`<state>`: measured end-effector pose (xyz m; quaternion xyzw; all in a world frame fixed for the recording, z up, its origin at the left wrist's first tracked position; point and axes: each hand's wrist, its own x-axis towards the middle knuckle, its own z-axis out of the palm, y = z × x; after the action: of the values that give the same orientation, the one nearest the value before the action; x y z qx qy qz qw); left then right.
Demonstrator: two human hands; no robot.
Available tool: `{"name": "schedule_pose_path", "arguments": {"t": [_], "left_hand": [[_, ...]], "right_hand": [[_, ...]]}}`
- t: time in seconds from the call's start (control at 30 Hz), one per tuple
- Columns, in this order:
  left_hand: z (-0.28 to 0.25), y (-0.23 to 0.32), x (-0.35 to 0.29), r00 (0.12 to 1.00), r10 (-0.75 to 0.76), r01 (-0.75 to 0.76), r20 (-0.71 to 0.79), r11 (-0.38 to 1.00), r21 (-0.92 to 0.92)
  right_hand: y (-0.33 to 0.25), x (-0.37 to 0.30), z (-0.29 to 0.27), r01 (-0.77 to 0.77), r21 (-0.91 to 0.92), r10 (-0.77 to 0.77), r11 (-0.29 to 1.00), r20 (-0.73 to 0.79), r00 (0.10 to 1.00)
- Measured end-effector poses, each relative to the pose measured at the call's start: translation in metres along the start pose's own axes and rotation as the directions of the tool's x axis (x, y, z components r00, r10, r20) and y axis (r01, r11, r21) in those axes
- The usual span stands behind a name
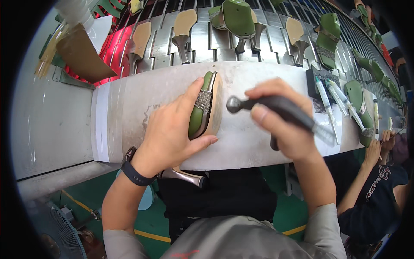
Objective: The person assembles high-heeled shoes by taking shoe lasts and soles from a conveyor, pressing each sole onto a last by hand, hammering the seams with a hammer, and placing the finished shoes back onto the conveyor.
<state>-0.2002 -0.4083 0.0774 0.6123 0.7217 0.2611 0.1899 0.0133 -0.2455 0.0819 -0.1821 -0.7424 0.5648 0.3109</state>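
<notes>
On the bench's pale top, a green heeled sandal rests on its side, its tan sole facing right and a woven, sparkling strap across it. My left hand is closed around the sandal, thumb near the sole's lower end. Its metallic heel reaches past the bench's near edge. To the right of the sole, apart from it, my right hand grips a black tool with a round metal knob. The tool's other end is smeared by motion, so I cannot tell its exact kind.
Beyond the bench, a slatted metal conveyor carries several heeled soles and green sandals. Right of my hand are a dark holder, syringes and another green sandal. A co-worker's hand is at far right; a fan stands lower left.
</notes>
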Motion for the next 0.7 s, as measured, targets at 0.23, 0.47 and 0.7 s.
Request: {"name": "schedule_pose_path", "arguments": {"t": [0.23,0.47,0.7], "left_hand": [[-0.003,-0.008,-0.001,1.0,0.026,-0.026,0.004,0.999,0.023],[-0.003,-0.012,-0.003,1.0,0.017,-0.018,0.013,0.998,0.053],[-0.002,-0.014,-0.005,0.998,0.057,-0.056,-0.025,0.998,0.032]], "right_hand": [[0.016,0.076,0.016,-0.208,0.233,0.206,0.95,0.033,0.978],[0.006,0.072,0.022,-0.129,0.018,0.122,0.992,0.214,0.969],[-0.02,0.068,0.021,-0.186,-0.115,0.214,0.976,0.341,0.915]]}}
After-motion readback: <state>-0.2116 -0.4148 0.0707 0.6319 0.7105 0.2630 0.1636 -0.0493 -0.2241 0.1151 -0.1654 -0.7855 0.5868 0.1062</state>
